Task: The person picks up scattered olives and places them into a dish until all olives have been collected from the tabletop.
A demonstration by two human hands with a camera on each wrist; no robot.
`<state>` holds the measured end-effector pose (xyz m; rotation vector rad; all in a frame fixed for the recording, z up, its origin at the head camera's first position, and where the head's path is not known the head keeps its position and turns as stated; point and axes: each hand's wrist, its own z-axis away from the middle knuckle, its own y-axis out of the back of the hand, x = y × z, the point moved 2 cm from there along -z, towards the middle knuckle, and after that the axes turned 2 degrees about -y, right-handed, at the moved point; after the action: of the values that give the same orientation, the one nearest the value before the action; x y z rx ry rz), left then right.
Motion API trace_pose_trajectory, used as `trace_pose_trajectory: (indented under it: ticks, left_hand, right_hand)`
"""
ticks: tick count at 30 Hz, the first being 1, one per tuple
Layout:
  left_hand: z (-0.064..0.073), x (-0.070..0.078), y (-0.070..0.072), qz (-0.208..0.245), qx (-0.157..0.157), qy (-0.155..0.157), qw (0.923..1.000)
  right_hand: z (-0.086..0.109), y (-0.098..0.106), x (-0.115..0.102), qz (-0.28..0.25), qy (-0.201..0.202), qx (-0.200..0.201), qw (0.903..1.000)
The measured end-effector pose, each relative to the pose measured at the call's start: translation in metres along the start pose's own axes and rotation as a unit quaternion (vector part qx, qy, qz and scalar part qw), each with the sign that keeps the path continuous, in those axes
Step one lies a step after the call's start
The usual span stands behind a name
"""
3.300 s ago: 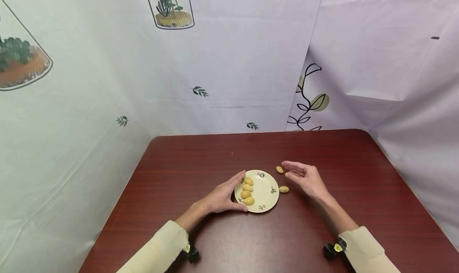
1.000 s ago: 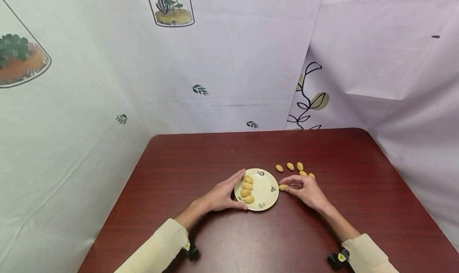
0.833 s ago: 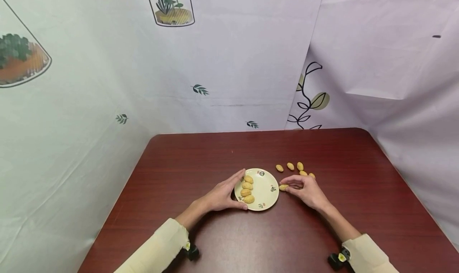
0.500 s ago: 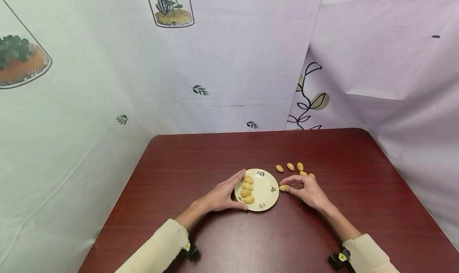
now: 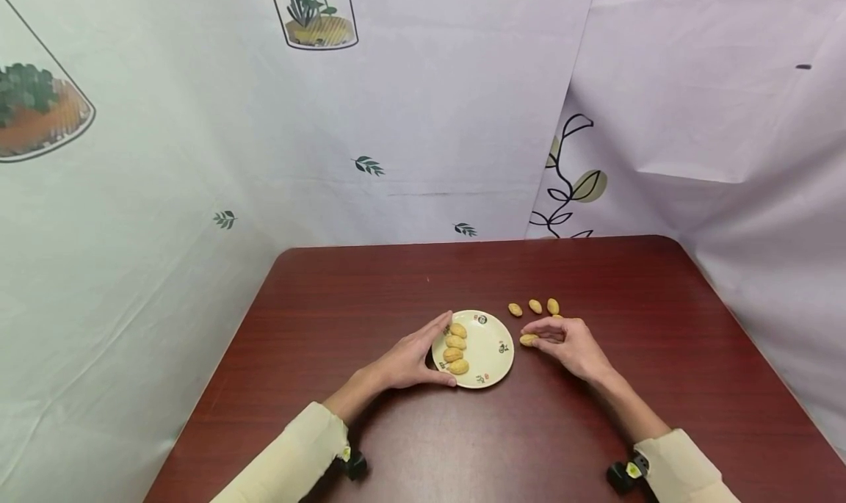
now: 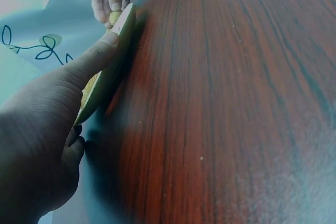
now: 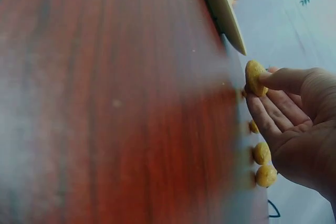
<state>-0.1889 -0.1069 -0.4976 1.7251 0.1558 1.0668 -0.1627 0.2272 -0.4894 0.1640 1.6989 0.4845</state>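
Note:
A small cream plate point(image 5: 487, 356) with printed figures stands on the table. Along its left side several yellow oval nut-like pieces point(image 5: 456, 342) lie in a row. My left hand point(image 5: 411, 360) grips the plate's left rim, the thumb point(image 6: 100, 53) over its near edge and the fingers round the far side. Just right of the plate, my right hand point(image 5: 570, 344) pinches another yellow oval nut-like piece point(image 7: 255, 77) between thumb and fingertips. The pinched piece shows apart from the plate's rim.
Several more yellow pieces point(image 5: 535, 307) lie on the dark red wooden table point(image 5: 370, 297) beyond the right hand, some partly hidden by it. Printed cloth point(image 5: 423, 121) hangs behind the table and along both sides.
Earlier my right hand hovered open beside the piece; then it pinched it at the plate's right rim. Now hand and piece are slightly farther right and away. The left hand stays put.

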Motion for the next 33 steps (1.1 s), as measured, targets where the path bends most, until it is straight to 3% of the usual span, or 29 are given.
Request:
trace_pose_trajectory:
  ticks: [12,22,33]
  left_hand:
    - [0.001,0.000,-0.001,0.000,-0.002,0.000,1.0000]
    - [0.001,0.001,-0.001,0.001,-0.002,-0.003,1.0000]
    - [0.003,0.002,-0.001,0.003,-0.004,-0.003,1.0000]
  right_hand:
    - [-0.012,-0.003,-0.009,-0.003,0.017,0.034,0.9993]
    - [-0.025,-0.017,-0.019,-0.031,0.040,0.031,0.9983]
    - [-0.038,-0.039,-0.024,-0.036,0.027,0.027,0.9986]
